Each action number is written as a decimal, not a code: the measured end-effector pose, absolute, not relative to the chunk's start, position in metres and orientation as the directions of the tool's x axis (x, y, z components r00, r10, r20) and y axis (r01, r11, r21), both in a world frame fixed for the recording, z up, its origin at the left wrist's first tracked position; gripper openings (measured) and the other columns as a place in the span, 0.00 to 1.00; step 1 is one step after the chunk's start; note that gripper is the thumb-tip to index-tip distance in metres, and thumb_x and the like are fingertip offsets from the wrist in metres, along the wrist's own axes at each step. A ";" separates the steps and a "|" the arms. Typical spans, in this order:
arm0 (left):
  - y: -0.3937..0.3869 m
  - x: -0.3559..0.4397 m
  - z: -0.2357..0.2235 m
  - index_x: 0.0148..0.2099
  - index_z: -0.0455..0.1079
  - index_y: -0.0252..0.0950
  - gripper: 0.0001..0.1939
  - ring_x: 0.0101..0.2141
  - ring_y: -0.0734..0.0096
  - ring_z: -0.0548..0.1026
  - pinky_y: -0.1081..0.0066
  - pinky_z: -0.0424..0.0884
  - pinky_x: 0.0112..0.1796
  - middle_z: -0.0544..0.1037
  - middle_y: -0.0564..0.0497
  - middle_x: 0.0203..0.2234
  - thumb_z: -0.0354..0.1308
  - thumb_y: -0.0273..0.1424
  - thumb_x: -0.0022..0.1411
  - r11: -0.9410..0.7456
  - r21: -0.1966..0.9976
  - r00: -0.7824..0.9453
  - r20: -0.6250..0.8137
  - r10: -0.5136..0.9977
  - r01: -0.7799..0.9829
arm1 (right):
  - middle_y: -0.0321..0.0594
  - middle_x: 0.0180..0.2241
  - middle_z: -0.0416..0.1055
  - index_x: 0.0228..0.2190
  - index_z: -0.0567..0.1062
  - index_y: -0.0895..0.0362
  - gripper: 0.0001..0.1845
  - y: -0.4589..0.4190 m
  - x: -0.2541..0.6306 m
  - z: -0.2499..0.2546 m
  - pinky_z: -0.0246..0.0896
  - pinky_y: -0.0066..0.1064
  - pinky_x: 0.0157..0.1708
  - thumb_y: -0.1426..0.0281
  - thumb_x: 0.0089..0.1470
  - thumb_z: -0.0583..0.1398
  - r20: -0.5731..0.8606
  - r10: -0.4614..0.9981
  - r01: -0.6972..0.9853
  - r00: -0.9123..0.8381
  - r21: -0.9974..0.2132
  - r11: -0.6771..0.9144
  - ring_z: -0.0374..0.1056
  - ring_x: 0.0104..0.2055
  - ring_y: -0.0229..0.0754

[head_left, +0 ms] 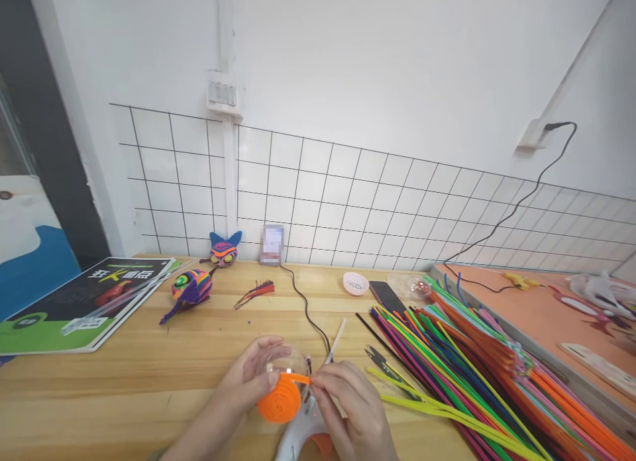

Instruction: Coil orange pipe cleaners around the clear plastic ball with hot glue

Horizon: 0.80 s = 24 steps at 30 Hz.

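Observation:
My left hand (pixel 251 375) is closed around a clear plastic ball (pixel 287 356). A flat orange pipe cleaner coil (pixel 279 401) lies against the ball's near side, under my left thumb. From the coil a straight orange end runs right, and the fingertips of my right hand (pixel 350 398) pinch it. Below the hands a white glue gun (pixel 304 426) rests on the table, a glue stick (pixel 338 338) poking out of its back; my right hand hides part of it. Small scissors (pixel 385 367) lie just right of my right hand.
Bundled colourful pipe cleaners (pixel 447 355) spread across the right side. Behind stand a pink bowl (pixel 356 283), a dark phone (pixel 386 294) and a propped phone (pixel 272 245). Yarn-like figures (pixel 193 287) and a magazine (pixel 94 302) occupy the left. A black cord (pixel 305 302) crosses the table.

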<state>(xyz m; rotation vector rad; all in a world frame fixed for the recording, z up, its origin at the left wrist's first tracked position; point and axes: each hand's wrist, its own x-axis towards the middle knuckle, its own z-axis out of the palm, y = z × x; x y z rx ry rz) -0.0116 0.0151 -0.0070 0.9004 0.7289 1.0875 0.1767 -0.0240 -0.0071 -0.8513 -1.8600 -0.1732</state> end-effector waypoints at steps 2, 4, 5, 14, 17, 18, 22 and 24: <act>0.014 -0.011 -0.006 0.44 0.73 0.40 0.25 0.54 0.45 0.68 0.54 0.62 0.53 0.78 0.41 0.44 0.71 0.39 0.42 0.215 0.878 0.325 -0.073 0.943 -0.428 | 0.43 0.31 0.76 0.38 0.72 0.56 0.09 -0.024 0.175 -0.007 0.70 0.32 0.31 0.79 0.57 0.56 0.858 0.469 0.617 -0.210 -0.256 0.744 0.72 0.32 0.42; 0.013 -0.011 -0.006 0.44 0.72 0.40 0.23 0.51 0.46 0.71 0.55 0.64 0.51 0.78 0.42 0.44 0.70 0.38 0.44 0.242 0.863 0.347 -0.083 0.934 -0.444 | 0.43 0.30 0.75 0.38 0.72 0.57 0.10 -0.025 0.173 -0.006 0.70 0.32 0.30 0.80 0.55 0.56 0.860 0.462 0.612 -0.216 -0.249 0.751 0.72 0.31 0.42; 0.013 -0.010 -0.007 0.44 0.72 0.40 0.23 0.50 0.47 0.72 0.55 0.65 0.50 0.78 0.43 0.44 0.69 0.37 0.44 0.254 0.855 0.359 -0.086 0.929 -0.453 | 0.43 0.29 0.75 0.37 0.72 0.57 0.11 -0.025 0.173 -0.006 0.70 0.32 0.29 0.81 0.55 0.56 0.859 0.462 0.613 -0.220 -0.246 0.751 0.72 0.30 0.42; 0.014 -0.007 -0.015 0.44 0.72 0.39 0.21 0.41 0.57 0.76 0.65 0.69 0.40 0.78 0.45 0.42 0.69 0.36 0.46 0.301 0.808 0.379 -0.105 0.919 -0.506 | 0.44 0.27 0.74 0.34 0.74 0.60 0.08 -0.022 0.168 -0.007 0.67 0.32 0.25 0.80 0.56 0.56 0.898 0.366 0.651 -0.243 -0.128 0.748 0.69 0.27 0.41; 0.013 -0.006 -0.016 0.44 0.71 0.39 0.21 0.38 0.58 0.76 0.64 0.69 0.37 0.78 0.45 0.43 0.68 0.36 0.47 0.307 0.805 0.365 -0.122 0.923 -0.507 | 0.45 0.26 0.73 0.35 0.74 0.62 0.08 -0.022 0.168 -0.009 0.66 0.31 0.24 0.81 0.55 0.56 0.899 0.350 0.653 -0.262 -0.102 0.751 0.68 0.26 0.41; 0.013 -0.005 -0.016 0.44 0.71 0.39 0.21 0.38 0.58 0.76 0.64 0.69 0.37 0.78 0.45 0.43 0.68 0.36 0.47 0.308 0.802 0.360 -0.125 0.925 -0.512 | 0.45 0.27 0.73 0.35 0.74 0.62 0.08 -0.022 0.168 -0.009 0.66 0.31 0.24 0.81 0.55 0.57 0.900 0.348 0.654 -0.263 -0.099 0.750 0.68 0.26 0.41; 0.013 -0.004 -0.018 0.46 0.70 0.39 0.23 0.40 0.57 0.75 0.65 0.69 0.37 0.77 0.44 0.43 0.68 0.37 0.46 0.311 0.787 0.325 -0.150 0.934 -0.533 | 0.47 0.27 0.73 0.36 0.75 0.63 0.09 -0.023 0.167 -0.012 0.67 0.31 0.23 0.82 0.54 0.57 0.904 0.345 0.657 -0.252 -0.102 0.747 0.68 0.26 0.41; 0.013 -0.003 -0.018 0.46 0.69 0.39 0.24 0.40 0.58 0.75 0.65 0.70 0.38 0.77 0.44 0.44 0.68 0.37 0.46 0.309 0.786 0.298 -0.167 0.940 -0.536 | 0.47 0.27 0.73 0.36 0.75 0.63 0.09 -0.024 0.165 -0.012 0.67 0.31 0.23 0.81 0.54 0.57 0.905 0.351 0.651 -0.241 -0.118 0.750 0.68 0.26 0.41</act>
